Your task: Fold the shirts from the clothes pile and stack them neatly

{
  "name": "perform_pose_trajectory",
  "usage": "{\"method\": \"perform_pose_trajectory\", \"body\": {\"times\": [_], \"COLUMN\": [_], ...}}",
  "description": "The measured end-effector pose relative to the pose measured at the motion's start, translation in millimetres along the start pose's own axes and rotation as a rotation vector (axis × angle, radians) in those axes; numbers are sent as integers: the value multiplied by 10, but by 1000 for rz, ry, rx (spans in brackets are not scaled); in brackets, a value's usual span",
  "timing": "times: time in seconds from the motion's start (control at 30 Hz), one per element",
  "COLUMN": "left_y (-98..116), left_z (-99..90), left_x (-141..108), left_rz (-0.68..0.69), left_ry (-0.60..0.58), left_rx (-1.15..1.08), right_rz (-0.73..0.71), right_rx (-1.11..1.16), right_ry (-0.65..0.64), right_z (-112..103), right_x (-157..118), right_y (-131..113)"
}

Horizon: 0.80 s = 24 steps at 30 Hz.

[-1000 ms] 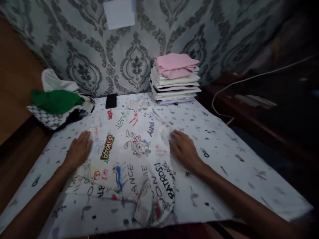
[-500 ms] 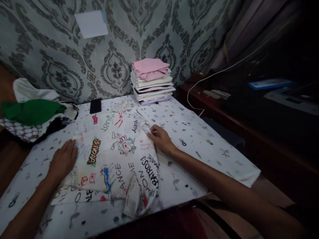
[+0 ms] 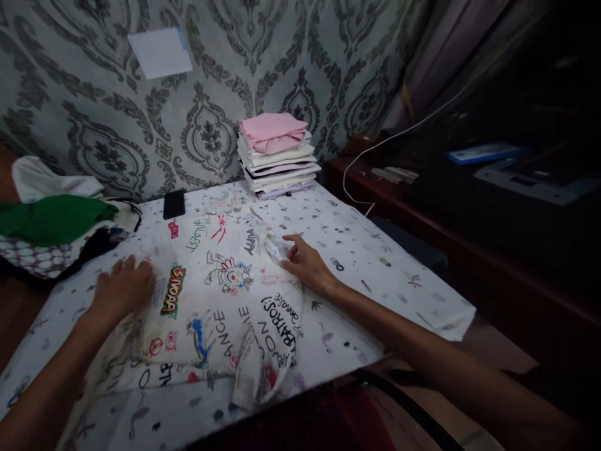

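Note:
A white shirt (image 3: 235,300) covered in marker drawings and lettering lies spread on the table, with one loose sleeve-like fold bunched at its front edge. My left hand (image 3: 124,285) is over the shirt's left edge; motion smears its fingers, so whether they grip the cloth is unclear. At the opposite edge, my right hand (image 3: 307,263) is beside a crumpled bit of the shirt, its index finger stretched out and apart from the thumb. The lower fingers of that hand are partly hidden and seem to touch the cloth.
A stack of folded clothes (image 3: 275,156), pink on top, stands at the back of the patterned white tablecloth (image 3: 375,275). A black phone (image 3: 174,205) lies left of it. Loose clothes (image 3: 56,219) are heaped at the left. A white cable (image 3: 399,138) hangs at the right.
My left hand has lifted from lying flat and shifted slightly inward over the shirt's edge. My right fingers have spread from a pinch on the cloth. The view has turned slightly right.

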<state>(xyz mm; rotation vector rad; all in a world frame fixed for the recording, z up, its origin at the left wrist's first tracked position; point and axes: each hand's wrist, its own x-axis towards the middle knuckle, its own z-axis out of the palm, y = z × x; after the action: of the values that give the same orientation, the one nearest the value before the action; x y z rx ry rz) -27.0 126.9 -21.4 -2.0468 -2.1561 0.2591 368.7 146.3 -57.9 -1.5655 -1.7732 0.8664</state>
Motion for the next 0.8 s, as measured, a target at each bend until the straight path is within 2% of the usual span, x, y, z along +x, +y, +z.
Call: {"method": "perform_pose_trajectory", "body": {"times": [0.03, 0.1, 0.17, 0.2, 0.27, 0.33, 0.4, 0.47, 0.67, 0.8], "left_y": [191, 670, 1206, 1463, 1902, 2197, 2346, 2387, 2322, 2326], "left_z": [-137, -373, -535, -588, -648, -666, -659, -642, -569, -409], "left_x": [128, 454, 824, 1002, 1302, 1502, 1606, 1647, 1629, 1557], "left_rz": [99, 330, 632, 719, 762, 776, 788, 787, 700, 590], "left_ry": [54, 94, 64, 34, -5, -128, -239, -280, -270, -202], "left_rx": [-19, -205, -438, -495, -485, -424, -378, -367, -478, -630], "right_rz": [7, 19, 23, 21, 23, 48, 77, 70, 33, 73], "right_rx": [12, 24, 4, -14, -43, -43, -23, -16, -60, -279], "right_ry": [3, -5, -25, -37, -58, -83, -112, -138, -115, -52], "right_z": [-1, -7, -28, -44, -80, -112, -132, -144, -198, -208], "right_x": [-34, -110, -190, -228, -294, -340, -361, -361, -350, -403], "right_y": [-5, -8, 3, 12, 34, 50, 54, 47, 37, 59]}}
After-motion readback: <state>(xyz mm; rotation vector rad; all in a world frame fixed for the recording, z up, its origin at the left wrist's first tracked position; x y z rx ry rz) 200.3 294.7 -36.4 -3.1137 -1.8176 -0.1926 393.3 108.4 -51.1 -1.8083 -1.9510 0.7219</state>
